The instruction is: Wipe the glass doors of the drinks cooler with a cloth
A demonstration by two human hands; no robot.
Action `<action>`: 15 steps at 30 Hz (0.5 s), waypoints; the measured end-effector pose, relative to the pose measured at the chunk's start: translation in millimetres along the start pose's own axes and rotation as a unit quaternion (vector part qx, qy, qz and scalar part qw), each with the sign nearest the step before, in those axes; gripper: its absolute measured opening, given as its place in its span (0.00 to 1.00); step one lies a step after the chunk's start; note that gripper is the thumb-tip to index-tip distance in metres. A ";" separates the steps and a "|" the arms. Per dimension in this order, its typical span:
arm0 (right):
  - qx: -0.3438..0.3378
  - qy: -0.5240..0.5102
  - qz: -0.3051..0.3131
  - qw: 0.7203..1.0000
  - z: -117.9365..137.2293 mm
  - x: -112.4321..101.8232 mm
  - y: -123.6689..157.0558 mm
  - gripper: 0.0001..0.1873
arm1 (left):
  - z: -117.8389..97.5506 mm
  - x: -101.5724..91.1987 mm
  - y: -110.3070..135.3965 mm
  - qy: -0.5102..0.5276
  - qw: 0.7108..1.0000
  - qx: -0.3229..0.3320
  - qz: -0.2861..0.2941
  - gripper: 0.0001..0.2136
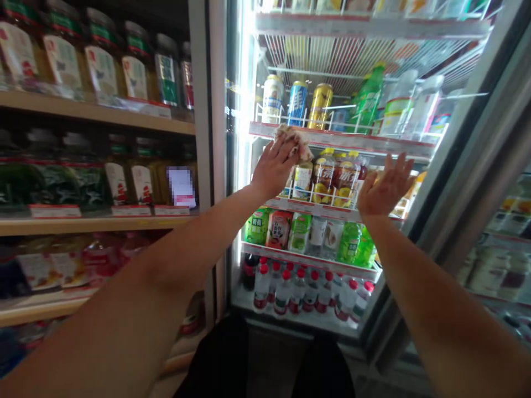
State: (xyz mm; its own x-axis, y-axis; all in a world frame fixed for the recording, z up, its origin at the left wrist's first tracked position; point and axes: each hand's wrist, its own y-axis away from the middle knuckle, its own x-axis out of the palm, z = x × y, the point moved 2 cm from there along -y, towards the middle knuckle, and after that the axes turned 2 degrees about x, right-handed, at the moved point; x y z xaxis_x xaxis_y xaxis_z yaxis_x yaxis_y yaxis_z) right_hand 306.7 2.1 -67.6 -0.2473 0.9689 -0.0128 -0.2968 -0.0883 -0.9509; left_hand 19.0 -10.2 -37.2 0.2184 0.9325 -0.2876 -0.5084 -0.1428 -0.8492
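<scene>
My left hand (272, 170) reaches forward with its fingers closed over a crumpled pale cloth (305, 151). The cloth lies against the front strip (352, 139) of a lit fridge shelf, just below a gold can (320, 105) and a blue can (297, 102). To the right, my right hand (384, 185) is raised with fingers spread, holding nothing. It is nearest the right end of the same shelf strip and hides part of the row of drinks behind it. Whether it touches anything cannot be made out.
Bottles with yellow caps (324, 171) stand below the strip. Lower down are green drink bottles (350, 242) and red-capped bottles (283, 290). A metal door frame (460, 138) slants along the right. At left, wooden shelves (103, 224) hold rows of bottles.
</scene>
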 end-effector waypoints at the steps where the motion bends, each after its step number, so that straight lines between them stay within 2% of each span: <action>1: 0.000 0.003 -0.001 1.000 -0.4 0.3 0.1 0.30 | 0.9 0.8 7.8 0.005 1.000 0.002 0.006 0.24; 4: 0.000 0.012 0.007 1.000 0.5 -0.5 1.0 0.31 | 5.7 0.4 27.2 0.016 0.999 0.030 0.032 0.23; 7: 0.004 0.012 0.010 1.000 3.4 -3.7 2.3 0.30 | 18.7 -7.8 23.9 0.010 0.998 0.044 0.051 0.24; 11: 0.006 0.007 0.017 1.000 5.4 -6.6 3.3 0.30 | 37.9 -19.9 8.2 -0.018 0.999 -0.015 0.026 0.24; 15: 0.003 -0.002 0.019 1.000 3.8 -5.5 3.7 0.31 | 47.0 -18.6 30.3 -0.021 0.998 -0.049 0.031 0.23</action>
State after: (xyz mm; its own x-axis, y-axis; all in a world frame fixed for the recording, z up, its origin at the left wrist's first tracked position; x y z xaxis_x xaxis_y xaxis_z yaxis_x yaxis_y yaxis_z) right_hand 303.4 -4.4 -69.9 -0.2628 0.9637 -0.0479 -0.2924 -0.1268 -0.9478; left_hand -39.5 -16.3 -36.7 0.1529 0.9337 -0.3238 -0.4360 -0.2303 -0.8700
